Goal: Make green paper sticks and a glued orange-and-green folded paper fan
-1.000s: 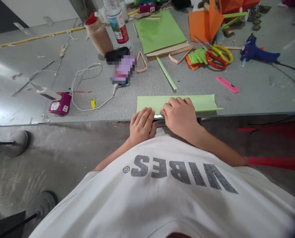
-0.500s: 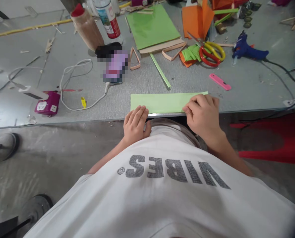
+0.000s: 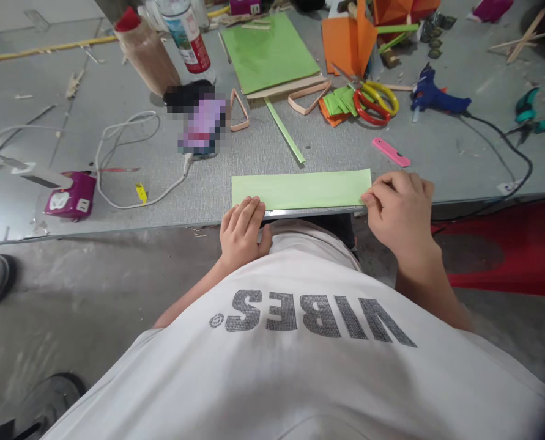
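Note:
A folded-looking strip of light green paper [image 3: 315,189] lies lengthwise along the table's near edge. The fingers of my left hand [image 3: 243,229] are stretched out and rest on its lower left edge, the thumb apart from them. At the lower right corner, my right hand [image 3: 401,208] is closed, thumb and forefinger pinching the edge of the paper. Just beyond the strip lie a narrow green strip [image 3: 285,133] and a pink cutter [image 3: 391,152].
Farther back are scissors [image 3: 374,105], a blue glue gun [image 3: 440,95] with its cord, green paper sheets [image 3: 272,52], orange paper [image 3: 345,46] and a bottle [image 3: 188,40]. A phone [image 3: 203,125] on a white cable lies left. A red stool [image 3: 524,253] stands below right.
My right hand has slid rightward along the near edge to the paper's corner, uncovering its right end. My left hand keeps its place on the paper. The view has shifted slightly.

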`<state>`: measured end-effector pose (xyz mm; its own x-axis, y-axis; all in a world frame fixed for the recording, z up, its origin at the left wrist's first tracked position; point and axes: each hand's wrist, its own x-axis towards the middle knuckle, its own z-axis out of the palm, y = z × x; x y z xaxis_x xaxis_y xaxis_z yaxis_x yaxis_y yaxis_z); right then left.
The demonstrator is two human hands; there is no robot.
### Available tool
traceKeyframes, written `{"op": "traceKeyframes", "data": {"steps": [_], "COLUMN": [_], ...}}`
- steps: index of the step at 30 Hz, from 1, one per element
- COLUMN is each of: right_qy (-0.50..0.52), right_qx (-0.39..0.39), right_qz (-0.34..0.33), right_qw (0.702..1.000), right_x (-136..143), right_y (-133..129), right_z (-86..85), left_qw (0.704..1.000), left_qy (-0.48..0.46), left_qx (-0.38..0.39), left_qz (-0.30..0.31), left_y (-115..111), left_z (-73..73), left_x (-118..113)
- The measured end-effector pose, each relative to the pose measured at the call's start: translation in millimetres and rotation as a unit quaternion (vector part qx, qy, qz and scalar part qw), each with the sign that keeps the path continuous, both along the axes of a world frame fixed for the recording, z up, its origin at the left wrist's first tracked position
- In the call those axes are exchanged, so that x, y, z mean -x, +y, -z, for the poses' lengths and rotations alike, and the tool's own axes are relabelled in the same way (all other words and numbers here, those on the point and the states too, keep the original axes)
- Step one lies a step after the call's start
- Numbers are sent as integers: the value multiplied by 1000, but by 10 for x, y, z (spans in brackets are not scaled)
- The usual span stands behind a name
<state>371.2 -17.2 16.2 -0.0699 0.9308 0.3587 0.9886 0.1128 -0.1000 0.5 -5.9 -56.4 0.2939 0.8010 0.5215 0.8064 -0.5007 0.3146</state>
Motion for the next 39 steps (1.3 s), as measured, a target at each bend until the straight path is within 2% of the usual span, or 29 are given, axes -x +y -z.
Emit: {"op": "traceKeyframes", "data": {"steps": [3, 5, 8, 10, 12, 14, 16, 22, 28, 33, 36, 39], "right_qy": [-22, -16, 8, 11, 12, 15, 17, 7, 4, -6, -17, -25], "right_qx": [-2, -11, 3, 20, 34, 43, 46, 48, 41, 19, 6, -19], "right_qz": [11, -3, -115, -205, -267, -287, -277, -216, -117, -43, -36, -54], "right_qw": [1000, 1000, 993, 978, 963, 957, 960, 975, 992, 999, 999, 998], "right_x": [112, 299, 725, 1030, 1278, 1425, 1469, 1218, 666, 258, 176, 153], "right_y": [114, 189, 232, 217, 194, 175, 157, 85, 0, -85, -111, -112], "right_z": [-101, -182, -227, -172, -69, 40, 117, 171, 191, 201, 220, 260], "left_qw": [1000, 1000, 1000, 1000, 999, 998, 997, 998, 998, 999, 999, 996], "left_qy": [-3, 3, 15, 19, 22, 25, 29, 24, 35, 24, 24, 14], "left_qx": [18, 15, 4, -5, -25, -48, -61, -49, -52, -16, -34, -85], "left_qz": [-6, -8, -6, -14, -27, -33, -32, -28, -23, -23, -21, -8], "left_y": [42, 74, 110, 124, 135, 144, 151, 133, 101, 92, 92, 92], "left_z": [-31, -47, -44, -19, 19, 54, 74, 24, -51, -84, -84, -65], "left_x": [-70, -125, -181, -189, -179, -160, -145, -161, -173, -171, -172, -134]}}
